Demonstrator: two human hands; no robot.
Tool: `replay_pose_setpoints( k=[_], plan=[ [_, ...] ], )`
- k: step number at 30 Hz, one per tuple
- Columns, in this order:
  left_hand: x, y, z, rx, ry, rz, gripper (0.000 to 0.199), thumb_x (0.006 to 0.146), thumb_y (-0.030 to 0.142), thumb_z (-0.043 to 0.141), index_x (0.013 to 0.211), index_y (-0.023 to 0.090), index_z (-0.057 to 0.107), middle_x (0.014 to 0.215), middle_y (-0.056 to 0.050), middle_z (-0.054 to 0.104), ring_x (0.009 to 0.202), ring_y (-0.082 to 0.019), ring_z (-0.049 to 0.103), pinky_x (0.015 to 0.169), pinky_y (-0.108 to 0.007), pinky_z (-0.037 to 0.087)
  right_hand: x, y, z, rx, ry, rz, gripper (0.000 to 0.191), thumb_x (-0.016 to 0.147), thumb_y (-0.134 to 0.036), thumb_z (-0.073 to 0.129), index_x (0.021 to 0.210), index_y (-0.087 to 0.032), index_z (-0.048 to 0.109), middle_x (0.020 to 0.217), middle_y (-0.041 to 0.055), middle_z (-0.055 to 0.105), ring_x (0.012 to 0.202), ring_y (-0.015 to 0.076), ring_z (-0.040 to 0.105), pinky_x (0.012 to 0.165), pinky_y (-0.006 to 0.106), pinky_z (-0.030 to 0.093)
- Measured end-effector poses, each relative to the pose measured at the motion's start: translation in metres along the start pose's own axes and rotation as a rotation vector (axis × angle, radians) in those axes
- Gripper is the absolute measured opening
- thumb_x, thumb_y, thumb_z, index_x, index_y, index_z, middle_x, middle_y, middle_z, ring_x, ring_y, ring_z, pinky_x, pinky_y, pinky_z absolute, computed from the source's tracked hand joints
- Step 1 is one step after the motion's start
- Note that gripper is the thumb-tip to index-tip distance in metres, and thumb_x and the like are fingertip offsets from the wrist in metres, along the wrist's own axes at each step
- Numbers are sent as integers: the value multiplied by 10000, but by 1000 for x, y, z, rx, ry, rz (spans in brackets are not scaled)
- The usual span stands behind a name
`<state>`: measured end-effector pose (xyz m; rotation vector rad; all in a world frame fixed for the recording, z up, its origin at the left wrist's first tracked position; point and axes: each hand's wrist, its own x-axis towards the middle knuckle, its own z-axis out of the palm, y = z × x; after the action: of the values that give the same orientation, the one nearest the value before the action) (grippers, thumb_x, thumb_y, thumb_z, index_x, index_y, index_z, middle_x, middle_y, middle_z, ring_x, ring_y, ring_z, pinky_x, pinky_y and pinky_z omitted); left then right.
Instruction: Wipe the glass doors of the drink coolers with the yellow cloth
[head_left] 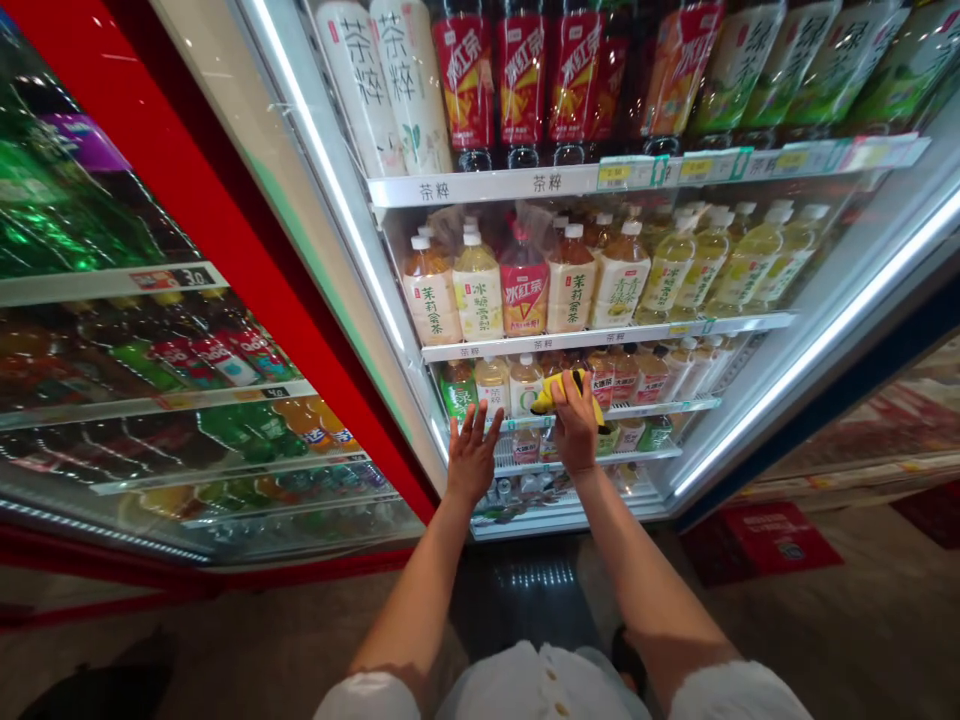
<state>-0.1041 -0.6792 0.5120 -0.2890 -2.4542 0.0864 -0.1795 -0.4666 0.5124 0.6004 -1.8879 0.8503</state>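
Note:
My right hand (576, 425) is closed around a yellow cloth (551, 392) with dark edging. It is held up in front of a lit drinks fridge, level with a lower shelf of bottles. To its left, my left hand (472, 455) has its fingers spread and holds nothing. Behind the fingers of that hand stand a green-labelled bottle (457, 388) and a pale bottle (492, 382). A white-capped bottle (525, 380) shows between the two hands. Whether the cloth touches a surface, I cannot tell.
Above are a shelf edge (525, 346) with tea bottles and a higher shelf edge (495, 188) with larger ones. A red-framed fridge (247, 260) of soft drinks stands on the left. Light strips (825, 350) run along the fridge sides. A red mat (780, 535) lies at right.

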Motion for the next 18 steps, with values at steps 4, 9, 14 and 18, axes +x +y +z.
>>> replay_pose_setpoints(
  k=[4,9,14,18],
  plan=[
    [-5,-7,-3,2,5,-38,982,851,-40,492,1633,346,41,1706,-55,55,1585,-276,59,1284,-596,115,5,-30,20,-33,-87,-107,521,1018,-100,415,1501,-271,513,1540,66,542,1577,283,212,1260,625,266],
    [-12,-22,-9,18,-9,-60,980,854,-20,516,1626,378,62,1708,-27,70,1585,-272,84,1289,-581,109,-25,-26,19,-50,-162,-250,546,991,-66,463,1483,-293,529,1390,31,680,1570,244,243,1277,593,239],
    [-21,-32,-11,23,4,-99,978,849,-31,513,1630,365,77,1706,-32,42,1587,-260,47,1294,-555,94,-11,-37,31,-60,-117,-141,589,975,-53,409,1521,-261,485,1548,78,531,1585,332,148,1213,689,292],
    [-27,-38,-12,6,-25,-104,978,841,-8,538,1632,362,99,1712,-15,47,1591,-252,39,1300,-534,81,-14,-57,48,-58,-129,-211,543,984,-62,436,1490,-236,531,1512,73,570,1577,280,210,1257,603,287]
  ],
)
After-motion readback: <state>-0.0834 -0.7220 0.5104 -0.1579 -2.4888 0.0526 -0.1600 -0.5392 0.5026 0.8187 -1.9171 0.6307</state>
